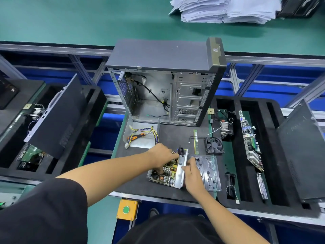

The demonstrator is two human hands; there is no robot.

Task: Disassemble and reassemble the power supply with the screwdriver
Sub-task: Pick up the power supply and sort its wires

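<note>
The opened power supply lies on the dark mat, its circuit board bare inside a silver metal base. My left hand rests on the board's far end, fingers curled around it near the black power socket. My right hand pinches the base's upright metal side wall. The power supply's silver cover lies further back, with the coloured cable bundle draped across it. The orange-and-black screwdriver lies inside that cover, in neither hand.
An empty computer case stands upright behind the work area. To the right lie a clear plastic tray, a memory stick, a black fan, and a foam rack holding a motherboard. A yellow button box sits at the front edge.
</note>
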